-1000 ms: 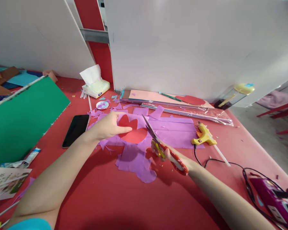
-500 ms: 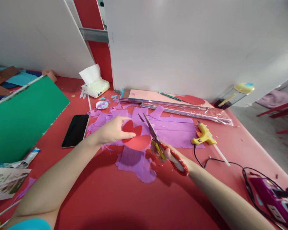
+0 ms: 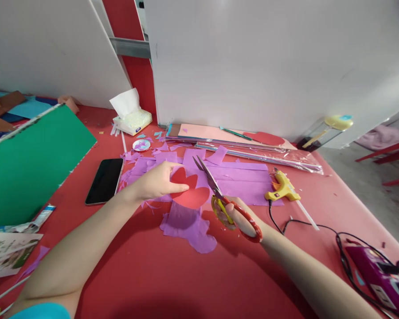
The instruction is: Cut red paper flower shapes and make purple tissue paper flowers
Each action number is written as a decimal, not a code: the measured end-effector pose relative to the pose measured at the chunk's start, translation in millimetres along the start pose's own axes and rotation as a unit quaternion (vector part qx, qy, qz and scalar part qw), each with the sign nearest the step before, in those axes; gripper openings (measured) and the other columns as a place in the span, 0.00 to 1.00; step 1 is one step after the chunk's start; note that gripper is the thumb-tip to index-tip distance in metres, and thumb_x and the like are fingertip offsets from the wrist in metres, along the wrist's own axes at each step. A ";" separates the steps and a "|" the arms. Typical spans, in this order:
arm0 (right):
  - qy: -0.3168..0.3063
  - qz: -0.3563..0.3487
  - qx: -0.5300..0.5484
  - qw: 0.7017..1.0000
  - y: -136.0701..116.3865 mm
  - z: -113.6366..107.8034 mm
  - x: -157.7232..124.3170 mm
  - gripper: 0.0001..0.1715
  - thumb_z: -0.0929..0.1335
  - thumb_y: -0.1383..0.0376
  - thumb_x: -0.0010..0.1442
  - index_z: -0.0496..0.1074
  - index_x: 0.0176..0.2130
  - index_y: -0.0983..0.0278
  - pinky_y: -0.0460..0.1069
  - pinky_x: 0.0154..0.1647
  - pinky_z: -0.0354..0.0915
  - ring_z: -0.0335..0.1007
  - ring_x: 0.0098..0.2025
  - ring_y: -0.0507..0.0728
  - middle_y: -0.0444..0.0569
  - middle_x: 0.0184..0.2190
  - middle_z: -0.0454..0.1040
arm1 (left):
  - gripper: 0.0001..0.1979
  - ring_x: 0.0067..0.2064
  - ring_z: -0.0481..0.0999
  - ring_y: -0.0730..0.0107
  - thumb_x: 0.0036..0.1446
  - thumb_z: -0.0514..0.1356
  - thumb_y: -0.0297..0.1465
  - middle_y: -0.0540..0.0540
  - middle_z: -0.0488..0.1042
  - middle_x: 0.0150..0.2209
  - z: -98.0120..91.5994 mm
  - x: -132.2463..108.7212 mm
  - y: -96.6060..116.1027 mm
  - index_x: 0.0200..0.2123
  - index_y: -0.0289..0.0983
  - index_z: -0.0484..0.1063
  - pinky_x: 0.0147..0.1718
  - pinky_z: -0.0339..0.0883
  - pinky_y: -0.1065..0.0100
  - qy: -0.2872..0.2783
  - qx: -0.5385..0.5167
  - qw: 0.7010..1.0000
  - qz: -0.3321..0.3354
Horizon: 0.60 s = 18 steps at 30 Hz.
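Between the thumb and fingers of my left hand (image 3: 159,180) is a red paper cutout (image 3: 193,197) with pointed, petal-like lobes along its upper edge. My right hand (image 3: 232,212) grips a pair of scissors (image 3: 212,181) with one red and one yellow handle loop. The scissor blades are slightly parted and point up and left, just right of the cutout and apart from it. Beneath both hands lie purple paper sheets (image 3: 242,181) and a loose purple cut piece (image 3: 189,228) with a rounded, wavy edge.
A black phone (image 3: 104,181) and tissue pack (image 3: 133,120) lie to the left, beyond a green board (image 3: 36,164). Wrapped paper packs (image 3: 259,153) line the back. On the right are a yellow glue gun (image 3: 282,187), its black cable, and a purple device (image 3: 377,270).
The scissors have shifted slightly right, and their blades have come closer together. My left hand and the red cutout have barely moved.
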State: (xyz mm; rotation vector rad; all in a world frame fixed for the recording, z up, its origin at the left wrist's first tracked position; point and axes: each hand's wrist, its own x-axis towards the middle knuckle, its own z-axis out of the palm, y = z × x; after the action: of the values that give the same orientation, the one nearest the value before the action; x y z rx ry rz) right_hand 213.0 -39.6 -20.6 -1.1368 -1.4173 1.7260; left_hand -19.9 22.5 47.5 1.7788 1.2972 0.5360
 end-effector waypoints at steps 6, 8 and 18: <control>0.003 -0.011 0.092 0.996 8.9 1.4 8.0 0.28 0.59 0.40 0.52 0.58 0.26 0.62 0.43 0.10 0.49 0.46 0.12 0.45 0.36 0.16 0.52 | 0.18 0.33 0.72 0.65 0.41 0.61 0.34 0.50 0.74 0.30 1.9 0.2 2.1 0.39 0.37 0.71 0.29 0.62 0.70 -0.038 0.011 0.999 0.013; 0.037 -0.010 0.083 0.996 9.5 3.4 10.2 0.25 0.60 0.44 0.54 0.58 0.25 0.62 0.43 0.10 0.51 0.48 0.12 0.45 0.36 0.16 0.54 | 0.16 0.31 0.71 0.68 0.43 0.59 0.35 0.51 0.73 0.28 4.3 0.9 1.1 0.38 0.36 0.71 0.27 0.61 0.71 -0.051 0.031 0.998 0.022; 0.105 -0.039 0.142 0.984 31.2 15.3 17.3 0.21 0.71 0.59 0.48 0.54 0.30 0.61 0.44 0.16 0.56 0.57 0.14 0.46 0.33 0.15 0.59 | 0.14 0.34 0.71 0.63 0.43 0.60 0.36 0.49 0.73 0.30 37.5 7.3 -12.3 0.35 0.36 0.71 0.31 0.62 0.68 -0.049 0.061 0.996 0.048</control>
State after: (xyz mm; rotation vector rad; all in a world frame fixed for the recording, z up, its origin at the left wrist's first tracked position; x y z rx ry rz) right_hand 193.5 -38.2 -54.1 -1.0569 -1.0376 1.6371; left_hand 3.9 16.2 15.8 1.9525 1.2034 0.4234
